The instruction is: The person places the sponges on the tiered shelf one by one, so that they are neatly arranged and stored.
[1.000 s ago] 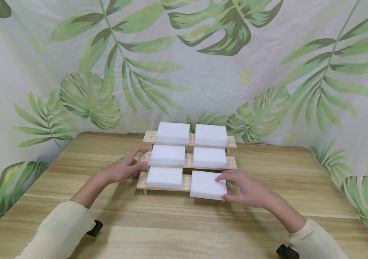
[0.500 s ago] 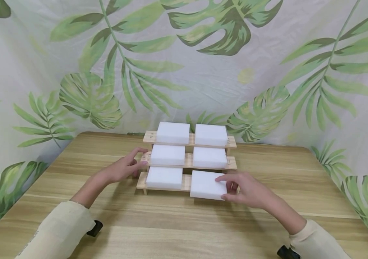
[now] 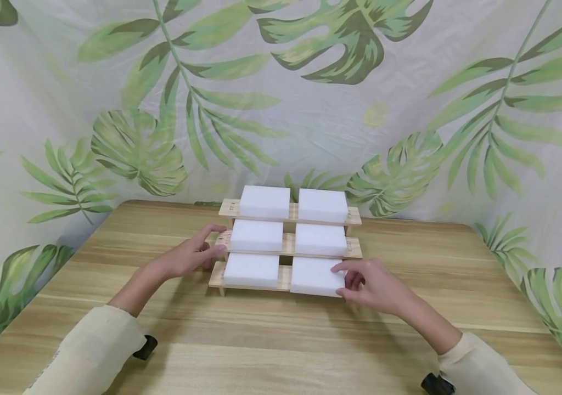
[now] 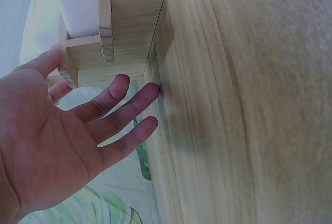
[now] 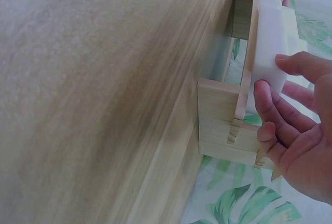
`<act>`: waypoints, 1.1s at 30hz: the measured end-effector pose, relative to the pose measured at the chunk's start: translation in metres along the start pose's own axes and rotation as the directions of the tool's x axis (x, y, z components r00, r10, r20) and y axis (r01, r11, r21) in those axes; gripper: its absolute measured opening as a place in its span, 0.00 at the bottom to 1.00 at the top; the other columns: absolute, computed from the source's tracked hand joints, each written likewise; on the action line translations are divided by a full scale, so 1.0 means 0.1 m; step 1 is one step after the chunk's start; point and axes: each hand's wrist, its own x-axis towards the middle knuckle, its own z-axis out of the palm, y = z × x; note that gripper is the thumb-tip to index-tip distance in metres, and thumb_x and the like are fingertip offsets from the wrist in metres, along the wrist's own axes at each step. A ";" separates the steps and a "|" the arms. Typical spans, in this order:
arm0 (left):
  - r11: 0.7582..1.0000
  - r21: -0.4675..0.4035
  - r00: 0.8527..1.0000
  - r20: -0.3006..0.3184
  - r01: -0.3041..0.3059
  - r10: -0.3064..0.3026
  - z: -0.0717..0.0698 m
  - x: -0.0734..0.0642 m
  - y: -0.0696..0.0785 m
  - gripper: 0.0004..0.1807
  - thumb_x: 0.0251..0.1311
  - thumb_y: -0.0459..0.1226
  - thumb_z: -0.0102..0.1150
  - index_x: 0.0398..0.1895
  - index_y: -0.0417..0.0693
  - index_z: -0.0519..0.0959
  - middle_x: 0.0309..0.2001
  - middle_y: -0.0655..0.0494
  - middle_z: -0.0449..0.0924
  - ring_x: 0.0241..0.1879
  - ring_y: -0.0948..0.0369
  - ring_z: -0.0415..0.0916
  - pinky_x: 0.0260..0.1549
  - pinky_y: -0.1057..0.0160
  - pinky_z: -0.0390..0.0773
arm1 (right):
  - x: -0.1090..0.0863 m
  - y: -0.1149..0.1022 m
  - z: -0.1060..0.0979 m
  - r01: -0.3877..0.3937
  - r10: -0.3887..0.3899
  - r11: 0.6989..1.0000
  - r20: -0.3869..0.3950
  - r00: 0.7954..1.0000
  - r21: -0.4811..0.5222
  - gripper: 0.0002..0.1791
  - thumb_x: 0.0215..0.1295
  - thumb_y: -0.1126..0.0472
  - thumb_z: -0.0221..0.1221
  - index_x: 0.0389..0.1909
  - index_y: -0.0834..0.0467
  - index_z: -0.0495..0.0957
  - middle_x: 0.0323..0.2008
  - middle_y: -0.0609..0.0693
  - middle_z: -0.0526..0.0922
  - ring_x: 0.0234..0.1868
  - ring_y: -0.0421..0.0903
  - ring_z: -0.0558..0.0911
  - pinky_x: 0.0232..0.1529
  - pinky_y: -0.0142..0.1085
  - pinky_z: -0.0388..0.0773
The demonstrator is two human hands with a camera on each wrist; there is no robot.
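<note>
A three-step wooden rack (image 3: 284, 278) bears white foam blocks in pairs, one pair per step. My right hand (image 3: 377, 288) holds the right-hand block (image 3: 316, 276) of the lowest step by its right end, index finger on top and thumb at the front corner. In the right wrist view this foam block (image 5: 270, 47) lies along the shelf board between thumb and fingers. My left hand (image 3: 187, 257) pinches the left end of the middle step with thumb and index finger. In the left wrist view the other fingers (image 4: 129, 115) of that hand extend loosely below the step.
Two foam blocks (image 3: 264, 202) stand on the top step, and two more (image 3: 256, 236) on the middle one. A further foam block (image 3: 251, 270) sits at the lowest step's left. The wooden table (image 3: 241, 351) reaches back to a leaf-patterned cloth (image 3: 320, 137).
The foam block in my right hand has moved back and come level on the lowest step; its front edge overhung before. My right hand went with it. The left hand has stayed put.
</note>
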 end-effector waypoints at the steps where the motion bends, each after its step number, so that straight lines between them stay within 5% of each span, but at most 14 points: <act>1: 1.000 -0.001 1.000 0.001 -0.002 0.002 0.00 0.00 0.00 0.34 0.81 0.51 0.48 0.79 0.47 0.52 0.34 0.42 0.78 0.37 0.48 0.75 0.35 0.55 0.71 | 0.00 0.00 0.00 -0.003 0.003 1.000 -0.003 1.000 0.002 0.16 0.63 0.67 0.71 0.50 0.64 0.83 0.26 0.40 0.82 0.27 0.33 0.80 0.33 0.33 0.81; 33: 1.000 0.014 1.000 -0.004 0.005 -0.005 0.00 0.00 0.00 0.33 0.81 0.52 0.47 0.79 0.49 0.52 0.32 0.43 0.77 0.36 0.49 0.75 0.34 0.55 0.70 | 0.03 0.08 0.05 -0.012 0.011 1.000 -0.058 0.998 -0.007 0.17 0.62 0.68 0.71 0.52 0.64 0.84 0.27 0.42 0.82 0.27 0.33 0.78 0.32 0.35 0.81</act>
